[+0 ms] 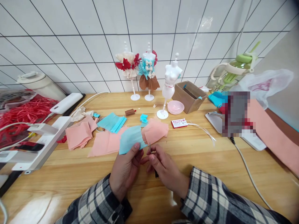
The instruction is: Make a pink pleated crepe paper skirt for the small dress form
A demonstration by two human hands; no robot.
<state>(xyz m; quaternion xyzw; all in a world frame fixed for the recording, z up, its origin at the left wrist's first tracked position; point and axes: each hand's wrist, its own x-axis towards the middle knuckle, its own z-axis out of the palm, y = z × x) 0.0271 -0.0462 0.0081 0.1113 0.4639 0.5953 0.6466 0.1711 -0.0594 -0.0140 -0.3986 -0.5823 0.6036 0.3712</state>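
A light blue paper piece [131, 139] is pinched between the thumb and fingers of my left hand [127, 169]. Close beside it, my right hand [167, 166] is closed on small scissors [156, 173], whose tip points up near the blue paper's lower right corner. Pink paper [156, 131] lies on the table just behind both hands. More pink sheets [106, 143] and a folded blue stack [112, 122] rest to the left. Three small white mannequins stand at the back: one in cream and red [130, 73], one in blue and brown [149, 74], and a mostly bare one [168, 88].
A pink bowl [175, 107] and a cardboard box [190, 97] sit near the bare mannequin. On the left are a power strip [44, 146] and red shreds [30, 109]. To the right stand a phone [237, 113] and a green-lidded bottle [233, 73].
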